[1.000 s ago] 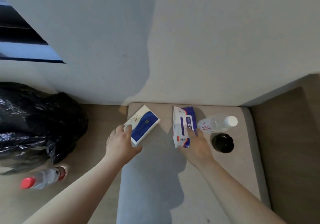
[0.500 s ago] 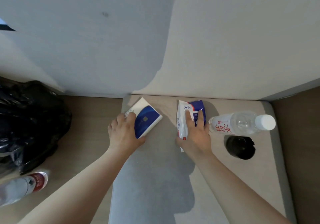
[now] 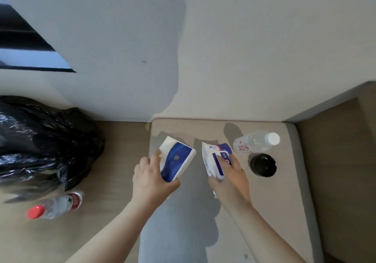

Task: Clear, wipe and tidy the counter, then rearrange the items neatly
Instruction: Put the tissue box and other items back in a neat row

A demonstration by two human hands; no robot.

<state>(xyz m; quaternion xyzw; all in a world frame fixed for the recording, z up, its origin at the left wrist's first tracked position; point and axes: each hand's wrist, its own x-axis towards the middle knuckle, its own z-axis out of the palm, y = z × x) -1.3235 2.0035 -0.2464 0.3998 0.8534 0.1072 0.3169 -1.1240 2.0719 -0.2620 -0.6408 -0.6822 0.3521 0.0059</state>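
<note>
On the small beige counter (image 3: pixel 284 197) my left hand (image 3: pixel 151 178) grips a blue and white tissue pack (image 3: pixel 177 161) at its near end, thumb under and fingers over it. My right hand (image 3: pixel 230 176) holds a white and blue wet-wipe pack (image 3: pixel 212 158), fingers across its label. To the right stands a clear water bottle (image 3: pixel 255 141) with a white cap. Just in front of that bottle sits a round black ashtray-like dish (image 3: pixel 262 164).
The counter stands against a pale wall (image 3: pixel 244 49). To its left, on the wooden floor (image 3: pixel 114 205), lie a bulging black rubbish bag (image 3: pixel 40 146) and a clear bottle with a red cap (image 3: pixel 55 205).
Both hands have closed around their packs and drawn them slightly toward me. The tissue pack now sits turned and tilted in my left hand. The view has shifted left.
</note>
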